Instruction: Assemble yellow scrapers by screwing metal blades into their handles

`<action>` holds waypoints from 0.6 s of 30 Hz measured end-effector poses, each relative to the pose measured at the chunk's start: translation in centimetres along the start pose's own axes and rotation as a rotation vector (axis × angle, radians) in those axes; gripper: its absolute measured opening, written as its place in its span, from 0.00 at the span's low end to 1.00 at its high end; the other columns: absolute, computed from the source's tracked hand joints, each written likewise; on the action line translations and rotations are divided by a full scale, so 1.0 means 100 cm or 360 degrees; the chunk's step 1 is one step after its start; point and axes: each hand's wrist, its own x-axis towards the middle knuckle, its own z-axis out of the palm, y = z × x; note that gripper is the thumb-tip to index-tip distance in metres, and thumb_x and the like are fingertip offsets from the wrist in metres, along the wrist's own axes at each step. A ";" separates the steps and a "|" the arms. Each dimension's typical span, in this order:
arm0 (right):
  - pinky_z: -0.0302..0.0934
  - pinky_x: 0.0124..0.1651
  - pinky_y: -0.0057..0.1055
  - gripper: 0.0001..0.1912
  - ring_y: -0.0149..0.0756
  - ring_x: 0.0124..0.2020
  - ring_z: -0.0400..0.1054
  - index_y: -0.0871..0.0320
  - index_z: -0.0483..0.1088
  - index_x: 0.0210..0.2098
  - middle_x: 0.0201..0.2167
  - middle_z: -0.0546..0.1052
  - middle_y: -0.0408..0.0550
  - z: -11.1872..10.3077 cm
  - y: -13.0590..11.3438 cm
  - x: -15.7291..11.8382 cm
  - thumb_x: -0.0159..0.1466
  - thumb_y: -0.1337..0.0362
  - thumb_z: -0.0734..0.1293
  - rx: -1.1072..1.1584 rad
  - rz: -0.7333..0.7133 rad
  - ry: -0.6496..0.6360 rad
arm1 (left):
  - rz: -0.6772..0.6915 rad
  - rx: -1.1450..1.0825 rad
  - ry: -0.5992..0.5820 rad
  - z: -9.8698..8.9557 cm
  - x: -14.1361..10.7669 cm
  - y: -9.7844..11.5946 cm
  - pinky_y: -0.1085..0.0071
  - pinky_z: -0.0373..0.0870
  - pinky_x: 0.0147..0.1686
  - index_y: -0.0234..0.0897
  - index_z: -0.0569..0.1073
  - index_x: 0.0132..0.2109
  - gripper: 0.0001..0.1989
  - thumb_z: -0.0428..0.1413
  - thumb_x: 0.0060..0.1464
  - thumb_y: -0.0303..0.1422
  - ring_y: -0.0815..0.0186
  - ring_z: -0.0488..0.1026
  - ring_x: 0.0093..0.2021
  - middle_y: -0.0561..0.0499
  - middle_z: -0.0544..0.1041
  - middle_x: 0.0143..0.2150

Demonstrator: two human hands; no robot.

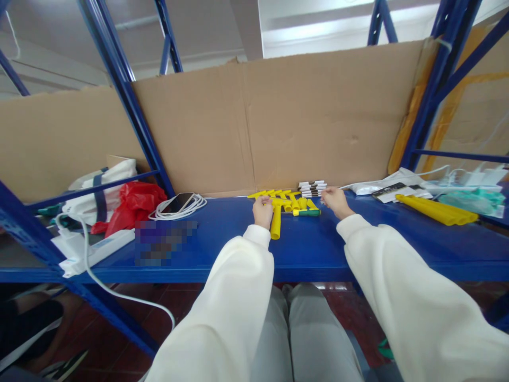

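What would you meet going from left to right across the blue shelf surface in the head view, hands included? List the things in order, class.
White power strip → coiled white cable → left hand → yellow handle-shaped piece → yellow-and-green handle → right hand → long yellow pieces.

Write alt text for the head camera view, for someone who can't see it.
A person's left hand is at a yellow T-shaped piece on a blue shelf; the right hand is near stacked white bundles. Between the hands lie more yellow pieces and a green-and-yellow handle; cardboard stands behind.
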 end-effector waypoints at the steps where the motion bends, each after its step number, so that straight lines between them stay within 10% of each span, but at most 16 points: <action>1: 0.70 0.39 0.28 0.08 0.36 0.33 0.76 0.61 0.78 0.39 0.33 0.83 0.50 0.001 0.001 0.008 0.66 0.74 0.66 -0.0079 -0.0037 0.0056 | -0.0059 -0.0033 0.0025 0.000 -0.002 0.001 0.64 0.80 0.44 0.40 0.80 0.45 0.12 0.63 0.52 0.27 0.60 0.82 0.41 0.48 0.83 0.37; 8: 0.65 0.66 0.40 0.23 0.50 0.62 0.73 0.64 0.77 0.60 0.59 0.79 0.65 0.014 -0.006 0.049 0.67 0.71 0.66 -0.0594 -0.0199 0.0068 | -0.0259 -0.0321 0.0103 -0.003 -0.015 0.018 0.67 0.79 0.40 0.38 0.77 0.38 0.09 0.59 0.51 0.21 0.62 0.81 0.39 0.49 0.82 0.35; 18: 0.54 0.72 0.61 0.30 0.59 0.72 0.58 0.53 0.68 0.73 0.71 0.68 0.64 0.035 -0.002 0.079 0.72 0.62 0.63 -0.0810 -0.0131 0.0044 | -0.0459 -0.0491 0.0165 -0.004 -0.027 0.029 0.74 0.68 0.28 0.37 0.77 0.40 0.11 0.58 0.49 0.23 0.66 0.78 0.32 0.48 0.82 0.36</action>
